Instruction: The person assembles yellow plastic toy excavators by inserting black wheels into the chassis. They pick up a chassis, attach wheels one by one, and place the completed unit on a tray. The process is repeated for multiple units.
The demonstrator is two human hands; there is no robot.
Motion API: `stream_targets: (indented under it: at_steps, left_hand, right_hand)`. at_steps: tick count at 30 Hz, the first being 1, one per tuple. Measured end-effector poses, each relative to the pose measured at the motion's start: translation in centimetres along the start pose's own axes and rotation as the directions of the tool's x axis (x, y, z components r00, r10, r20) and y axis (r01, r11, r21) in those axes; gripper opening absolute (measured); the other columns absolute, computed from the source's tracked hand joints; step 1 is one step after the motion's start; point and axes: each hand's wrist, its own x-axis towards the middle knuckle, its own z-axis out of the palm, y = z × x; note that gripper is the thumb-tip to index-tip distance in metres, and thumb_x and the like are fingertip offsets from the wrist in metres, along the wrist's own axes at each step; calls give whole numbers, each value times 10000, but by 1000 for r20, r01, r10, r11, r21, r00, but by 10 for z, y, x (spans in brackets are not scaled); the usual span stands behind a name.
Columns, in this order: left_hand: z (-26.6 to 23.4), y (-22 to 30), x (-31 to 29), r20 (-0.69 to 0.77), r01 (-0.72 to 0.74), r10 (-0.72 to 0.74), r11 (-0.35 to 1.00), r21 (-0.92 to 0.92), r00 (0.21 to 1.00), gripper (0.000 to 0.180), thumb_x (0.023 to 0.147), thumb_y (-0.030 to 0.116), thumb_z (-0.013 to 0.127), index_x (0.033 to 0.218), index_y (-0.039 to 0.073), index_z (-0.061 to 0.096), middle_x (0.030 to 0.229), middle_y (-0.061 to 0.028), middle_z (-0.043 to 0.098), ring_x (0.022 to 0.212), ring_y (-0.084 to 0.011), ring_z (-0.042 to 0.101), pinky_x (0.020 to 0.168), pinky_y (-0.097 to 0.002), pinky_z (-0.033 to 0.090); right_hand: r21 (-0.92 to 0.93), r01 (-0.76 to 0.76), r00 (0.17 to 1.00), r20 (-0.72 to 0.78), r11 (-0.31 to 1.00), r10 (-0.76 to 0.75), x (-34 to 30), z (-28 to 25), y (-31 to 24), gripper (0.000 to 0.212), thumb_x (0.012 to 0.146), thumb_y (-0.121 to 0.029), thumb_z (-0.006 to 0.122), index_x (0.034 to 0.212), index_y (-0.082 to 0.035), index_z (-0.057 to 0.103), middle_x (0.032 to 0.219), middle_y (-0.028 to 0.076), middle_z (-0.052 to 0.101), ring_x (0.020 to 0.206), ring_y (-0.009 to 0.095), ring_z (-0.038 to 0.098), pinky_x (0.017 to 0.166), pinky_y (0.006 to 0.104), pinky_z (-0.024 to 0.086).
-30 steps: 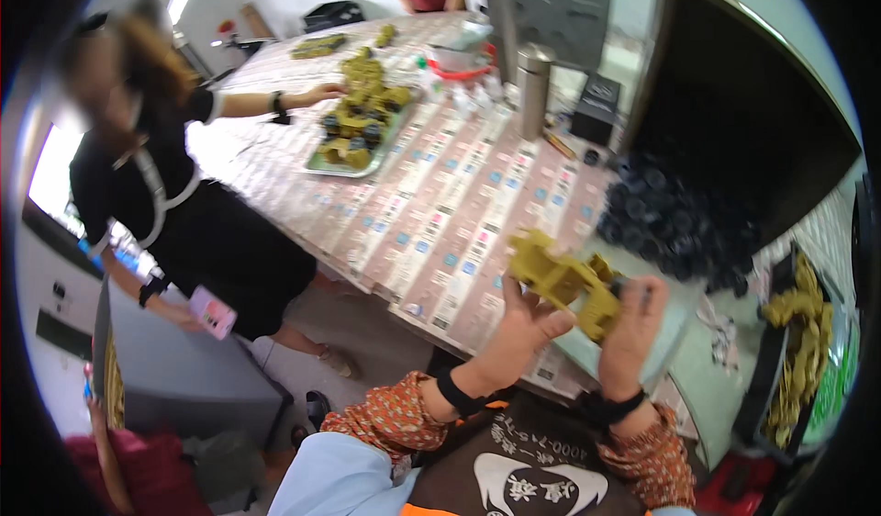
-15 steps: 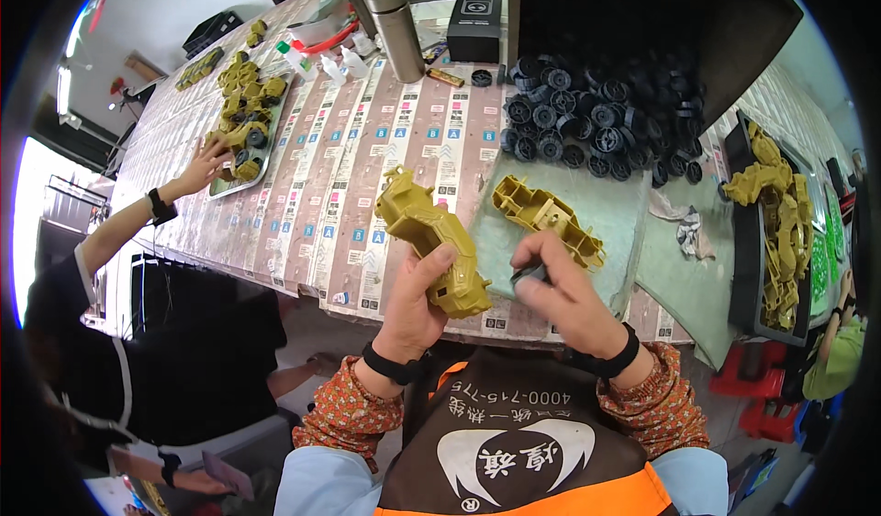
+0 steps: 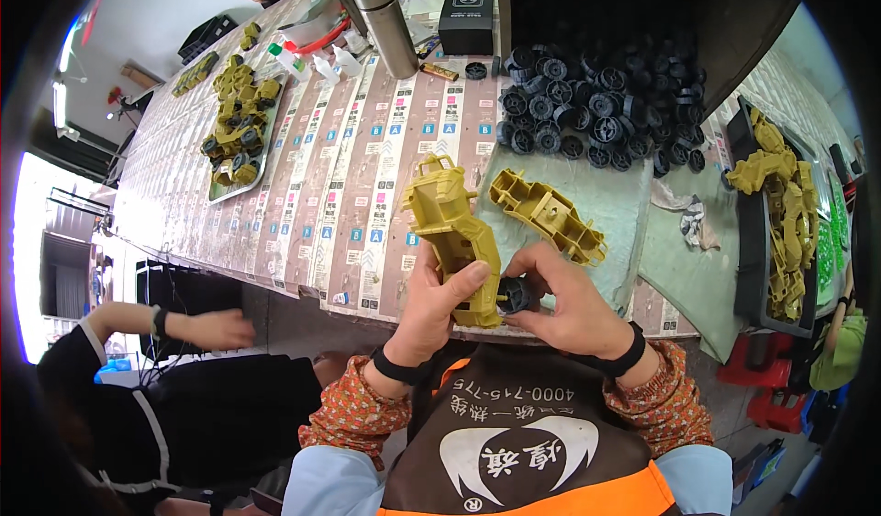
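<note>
My left hand (image 3: 436, 305) is closed round an olive-yellow plastic toy car body (image 3: 448, 206), holding it nearly upright over the table's front edge. Between the fingers and thumb of my right hand (image 3: 574, 305) is a small black toy wheel (image 3: 516, 294). The wheel sits against the lower right side of the body, where a short peg shows; how far it is on the peg, I cannot tell. Just beyond my right hand, a second yellow car body (image 3: 547, 215) lies open side up on a greenish translucent mat (image 3: 624, 231).
Many black wheels (image 3: 596, 112) are heaped at the back right, before a dark box. A grey crate (image 3: 748, 241) of yellow bodies stands at right. On the left is a metal tray (image 3: 262, 162) of wheeled bodies. Behind are a steel flask (image 3: 387, 34) and a co-worker's arm (image 3: 197, 328) at left.
My right hand has brought the wheel left against the car body, which has turned more upright and shifted right. The co-worker's hand has left the tray and dropped toward the near left.
</note>
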Motion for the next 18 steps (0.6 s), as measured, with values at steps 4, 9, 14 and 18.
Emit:
stream_targets:
  at_steps: [4, 9, 14, 18]
  left_hand:
    - [-3, -4, 3, 5, 23, -22, 999, -39, 1000, 747, 928, 190, 737, 1552, 62, 348, 1320, -56, 560, 1186, -155, 575, 1021, -341, 486]
    - [-2, -5, 7, -55, 21, -27, 993, -115, 998, 572, 946, 162, 735, 1425, 59, 440, 1243, -56, 600, 1132, -146, 605, 972, -326, 509]
    - [-6, -20, 12, -81, -7, 0, 997, -76, 997, 537, 965, 163, 702, 1425, 75, 438, 1225, -44, 594, 1106, -138, 613, 935, -321, 536]
    - [-5, -29, 14, -104, -29, 20, 996, -84, 994, 516, 978, 199, 685, 1424, 94, 448, 1208, -32, 598, 1056, -135, 629, 872, -323, 576]
  right_hand:
    - [-39, 33, 998, -47, 999, -35, 0, -2, -1, 435, 771, -8, 792, 1140, -40, 564, 1041, 122, 604, 938, 270, 637, 805, 342, 506]
    - [-348, 75, 989, -91, 935, -113, 4, -18, 0, 461, 722, 13, 755, 1147, -33, 583, 1075, 139, 609, 1030, 323, 613, 853, 403, 497]
    - [-778, 56, 994, -16, 625, -108, 0, -9, 11, 459, 704, 2, 689, 1154, -23, 603, 1097, 136, 617, 1102, 348, 568, 871, 433, 477]
    - [-867, 137, 960, -2, 479, -278, 4, -7, 17, 459, 712, -3, 669, 1165, -26, 601, 1120, 138, 620, 1097, 329, 561, 874, 411, 468]
